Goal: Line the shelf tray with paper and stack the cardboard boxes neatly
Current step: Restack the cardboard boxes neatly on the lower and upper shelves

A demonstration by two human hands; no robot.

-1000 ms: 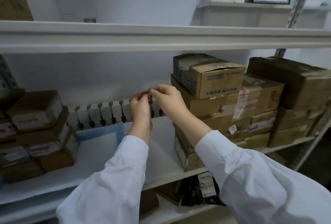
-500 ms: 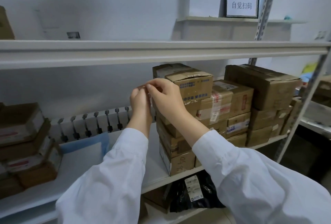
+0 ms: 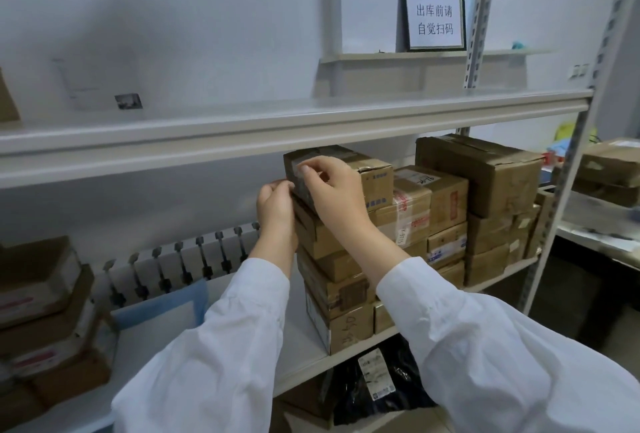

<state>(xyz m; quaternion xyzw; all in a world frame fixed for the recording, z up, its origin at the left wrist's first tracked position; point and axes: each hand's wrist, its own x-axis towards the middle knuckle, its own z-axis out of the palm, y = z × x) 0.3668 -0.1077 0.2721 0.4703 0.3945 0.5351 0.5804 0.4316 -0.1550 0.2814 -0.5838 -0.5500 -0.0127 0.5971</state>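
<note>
A grey metal shelf [image 3: 304,335] runs across a pale-walled storeroom, with a second board close above it. On the shelf, left of the central stack of cardboard boxes [image 3: 339,280], lies white paper [image 3: 162,328] with a blue sheet [image 3: 162,301] at its back edge; further left sits another pile of boxes [image 3: 45,311]. Right of the central stack stand more cartons [image 3: 485,210]. Above it, on a wall ledge, a framed notice [image 3: 434,18] leans (Chinese characters on white). Below it, a black bag [image 3: 377,384] sits on the lower level.

The right hand [image 3: 332,190] rests on the top box [image 3: 346,172] of the central stack, fingers [image 3: 311,169] curled narrowly on its upper left corner. The left hand [image 3: 275,207] presses against that box's left side, fingers bent, barely parted. Whether either holds anything small cannot be told.
</note>
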